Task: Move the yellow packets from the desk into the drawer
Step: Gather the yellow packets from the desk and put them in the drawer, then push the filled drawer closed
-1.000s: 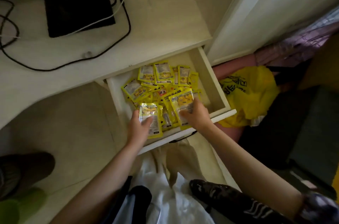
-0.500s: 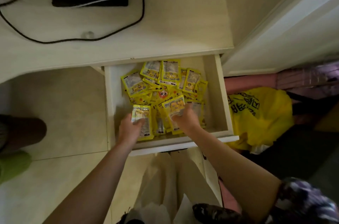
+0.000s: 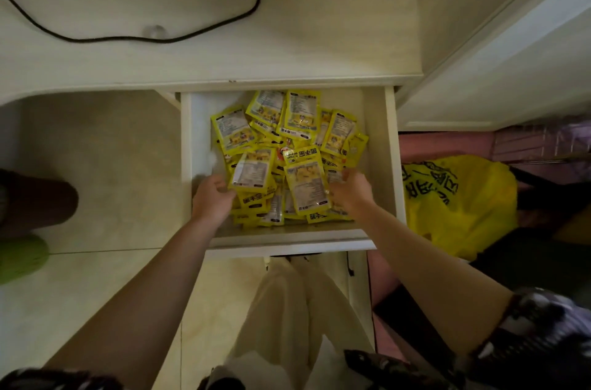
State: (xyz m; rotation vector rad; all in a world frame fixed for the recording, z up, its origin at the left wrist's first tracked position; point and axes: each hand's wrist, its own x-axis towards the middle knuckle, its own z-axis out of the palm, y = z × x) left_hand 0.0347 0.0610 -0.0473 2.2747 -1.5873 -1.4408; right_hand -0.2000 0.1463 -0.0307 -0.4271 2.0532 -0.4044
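A: Head view: where are the packets (image 3: 281,153)?
B: Heaped in the open drawer (image 3: 390,166), at six o'clock below the counter (image 3: 319,38).
A: The grips?
B: Left hand (image 3: 212,198) curls round one packet's edge; right hand (image 3: 351,190) grasps another.

Yellow packets (image 3: 287,153) with printed labels lie heaped and overlapping in the open white drawer (image 3: 391,166) at frame centre, below the pale desk (image 3: 319,38) across the top.

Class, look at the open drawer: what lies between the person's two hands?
In the head view, the heap of yellow packets fills the stretch between the left hand and right hand.
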